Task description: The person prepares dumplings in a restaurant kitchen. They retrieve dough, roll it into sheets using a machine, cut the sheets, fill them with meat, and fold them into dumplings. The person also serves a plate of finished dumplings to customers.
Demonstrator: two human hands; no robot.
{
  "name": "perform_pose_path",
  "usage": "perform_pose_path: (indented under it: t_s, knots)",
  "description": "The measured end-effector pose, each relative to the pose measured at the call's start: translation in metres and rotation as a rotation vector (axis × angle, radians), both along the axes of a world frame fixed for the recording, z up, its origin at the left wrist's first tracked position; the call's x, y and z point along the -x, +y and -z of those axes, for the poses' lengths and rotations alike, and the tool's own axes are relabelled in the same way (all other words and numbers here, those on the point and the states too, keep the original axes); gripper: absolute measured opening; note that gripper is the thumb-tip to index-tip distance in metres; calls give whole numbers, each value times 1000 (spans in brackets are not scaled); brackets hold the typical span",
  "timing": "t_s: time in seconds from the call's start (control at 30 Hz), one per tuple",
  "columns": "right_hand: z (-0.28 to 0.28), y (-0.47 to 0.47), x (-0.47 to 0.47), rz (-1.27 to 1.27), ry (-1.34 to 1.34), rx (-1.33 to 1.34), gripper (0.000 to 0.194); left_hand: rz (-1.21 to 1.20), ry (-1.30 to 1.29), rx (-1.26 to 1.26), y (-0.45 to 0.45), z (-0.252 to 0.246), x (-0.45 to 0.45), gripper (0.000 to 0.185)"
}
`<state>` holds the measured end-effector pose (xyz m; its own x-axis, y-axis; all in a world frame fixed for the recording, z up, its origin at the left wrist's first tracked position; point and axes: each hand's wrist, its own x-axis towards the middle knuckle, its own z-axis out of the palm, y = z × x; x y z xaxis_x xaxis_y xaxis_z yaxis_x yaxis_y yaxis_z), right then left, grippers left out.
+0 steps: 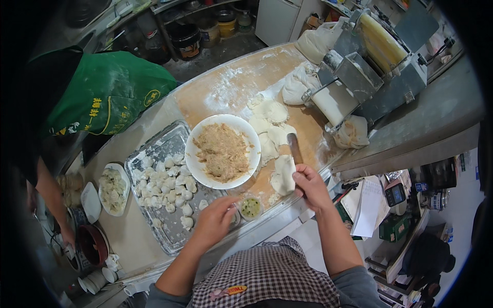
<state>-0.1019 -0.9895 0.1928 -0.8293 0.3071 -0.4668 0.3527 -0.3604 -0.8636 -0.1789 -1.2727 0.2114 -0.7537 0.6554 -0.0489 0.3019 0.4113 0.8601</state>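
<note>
My right hand (311, 186) grips a flat spatula (295, 150), its blade pointing away from me. Its thumb is at the edge of a thin round dough wrapper (284, 176); whether it pinches the wrapper I cannot tell. More wrappers (269, 115) overlap on the floured board beyond. My left hand (215, 221) hovers at the tray's near right edge, fingers curled, beside a small cup with green bits in liquid (250, 208). What its fingers hold, if anything, is hidden. A white bowl of minced filling (223, 154) stands between the wrappers and a metal tray (163, 236) of folded dumplings (165, 184).
A dough-rolling machine (385, 73) stands at the right, with wrapped bundles (302, 84) beside it. To the left, a person in a green apron (111, 88) reaches down near a dark red pot (92, 244). A white dish of dumplings (113, 188) sits beyond the tray.
</note>
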Motion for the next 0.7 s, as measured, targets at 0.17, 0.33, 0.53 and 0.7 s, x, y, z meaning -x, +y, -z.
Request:
perform_pose_path:
  t_s: [0.17,0.33,0.53,0.7]
  knots:
    - [-7,-61,0,72,78,537,16,-194,-708,-411,59,2,-2,20]
    - [-10,-90,1,16,21,252,20,-238,-135,-203,54,-4,-9,19]
    - [-22,-106,-5,-206,39,-68,24,-57,481,-80,36,-11,-18,25]
    - [-20,-109,-9,-205,-47,149,24,-145,139,-225,25,-6,-27,32]
